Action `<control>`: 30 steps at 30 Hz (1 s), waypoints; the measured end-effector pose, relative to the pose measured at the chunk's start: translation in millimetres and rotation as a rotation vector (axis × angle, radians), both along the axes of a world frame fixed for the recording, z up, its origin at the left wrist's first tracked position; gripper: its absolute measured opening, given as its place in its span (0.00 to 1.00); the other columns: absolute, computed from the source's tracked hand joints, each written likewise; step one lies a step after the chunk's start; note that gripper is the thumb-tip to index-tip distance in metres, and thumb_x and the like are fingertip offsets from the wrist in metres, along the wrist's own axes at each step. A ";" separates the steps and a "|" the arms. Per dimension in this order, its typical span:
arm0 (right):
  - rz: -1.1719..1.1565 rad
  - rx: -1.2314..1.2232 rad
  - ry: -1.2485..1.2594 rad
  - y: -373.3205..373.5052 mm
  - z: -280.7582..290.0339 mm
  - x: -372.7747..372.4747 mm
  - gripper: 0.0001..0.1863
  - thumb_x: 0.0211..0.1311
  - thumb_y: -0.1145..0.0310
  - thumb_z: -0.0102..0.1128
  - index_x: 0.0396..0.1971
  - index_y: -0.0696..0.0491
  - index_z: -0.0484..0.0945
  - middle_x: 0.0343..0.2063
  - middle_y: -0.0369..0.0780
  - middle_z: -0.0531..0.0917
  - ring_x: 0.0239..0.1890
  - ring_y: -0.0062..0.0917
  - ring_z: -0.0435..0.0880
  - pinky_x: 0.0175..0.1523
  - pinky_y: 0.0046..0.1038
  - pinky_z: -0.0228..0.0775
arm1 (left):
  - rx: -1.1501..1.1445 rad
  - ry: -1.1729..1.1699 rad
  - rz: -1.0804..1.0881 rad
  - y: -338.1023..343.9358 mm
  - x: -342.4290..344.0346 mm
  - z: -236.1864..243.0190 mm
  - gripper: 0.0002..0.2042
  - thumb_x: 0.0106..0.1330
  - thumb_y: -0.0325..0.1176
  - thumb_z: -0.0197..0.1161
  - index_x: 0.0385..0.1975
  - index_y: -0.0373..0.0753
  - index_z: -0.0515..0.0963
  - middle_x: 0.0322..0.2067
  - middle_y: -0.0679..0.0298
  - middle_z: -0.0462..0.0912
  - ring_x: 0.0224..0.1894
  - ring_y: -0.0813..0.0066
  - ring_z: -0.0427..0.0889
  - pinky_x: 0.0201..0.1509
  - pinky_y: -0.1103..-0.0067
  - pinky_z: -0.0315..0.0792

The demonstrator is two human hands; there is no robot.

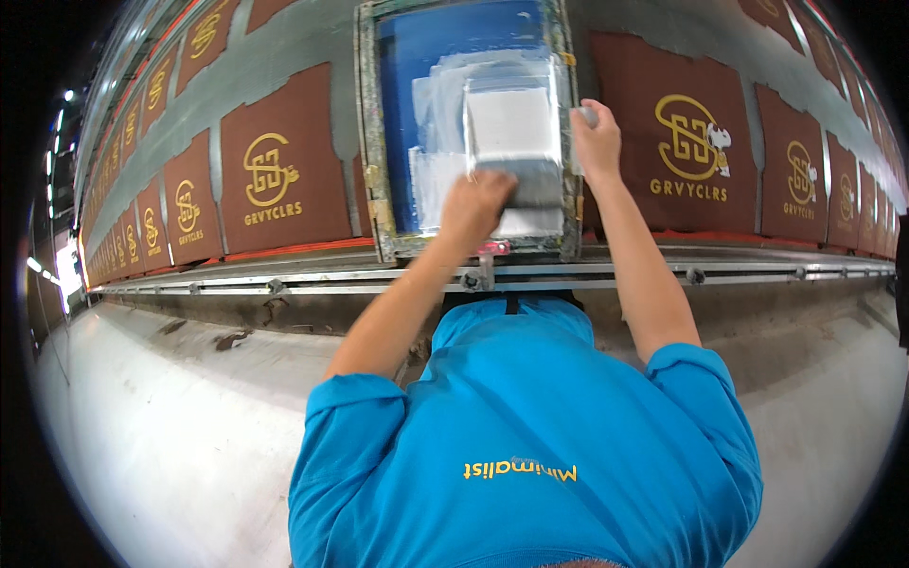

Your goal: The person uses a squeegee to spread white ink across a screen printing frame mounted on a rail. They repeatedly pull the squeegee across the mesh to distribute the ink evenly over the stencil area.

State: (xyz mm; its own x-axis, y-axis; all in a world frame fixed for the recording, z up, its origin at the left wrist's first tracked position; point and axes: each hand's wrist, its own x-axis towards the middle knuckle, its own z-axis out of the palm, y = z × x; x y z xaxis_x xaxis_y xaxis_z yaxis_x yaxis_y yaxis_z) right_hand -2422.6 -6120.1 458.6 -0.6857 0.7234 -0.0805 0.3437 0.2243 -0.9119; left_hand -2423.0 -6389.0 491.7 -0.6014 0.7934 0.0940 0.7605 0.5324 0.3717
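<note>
A printing screen (398, 142) in a worn, paint-stained frame lies on the long table in front of me, its blue mesh partly smeared with white ink (440, 180). My left hand (478, 204) is closed on the end of a grey squeegee (535, 183), which lies across the lower part of the white patch; both are smeared by motion. At the screen's right edge, my right hand (598, 147) is closed around a small grey rounded piece (588, 116). Most of that piece is hidden by the fingers, so I cannot tell whether it is fixed to the frame.
Brown fabric panels (327, 142) with yellow printed designs lie in rows on both sides; one (630, 199) on the right also carries a white figure. A metal rail (379, 281) with a pink clamp-like part (494, 248) runs along the table's near edge. Pale floor (189, 407) lies below.
</note>
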 end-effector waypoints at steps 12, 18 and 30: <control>0.040 0.044 0.120 -184.2 59.3 -69.3 0.21 0.69 0.56 0.66 0.51 0.56 0.85 0.43 0.47 0.88 0.43 0.34 0.88 0.52 0.36 0.78 | 0.079 -0.143 0.045 -191.0 -37.8 67.8 0.25 0.57 0.26 0.69 0.58 0.44 0.84 0.58 0.62 0.86 0.62 0.58 0.83 0.66 0.64 0.76; 0.012 0.092 0.112 -386.7 50.2 -125.5 0.17 0.67 0.62 0.66 0.50 0.56 0.84 0.40 0.47 0.89 0.40 0.36 0.89 0.50 0.38 0.80 | -0.049 -0.310 0.152 -359.2 -110.3 96.0 0.25 0.53 0.22 0.68 0.54 0.43 0.87 0.55 0.61 0.89 0.59 0.56 0.85 0.63 0.64 0.78; -0.028 0.126 -0.107 -481.9 43.7 -164.7 0.19 0.65 0.56 0.67 0.54 0.43 0.81 0.32 0.44 0.90 0.37 0.43 0.90 0.45 0.44 0.80 | -0.244 -0.358 0.021 -450.1 -225.8 114.1 0.15 0.65 0.35 0.67 0.51 0.49 0.87 0.41 0.56 0.90 0.45 0.50 0.88 0.47 0.59 0.80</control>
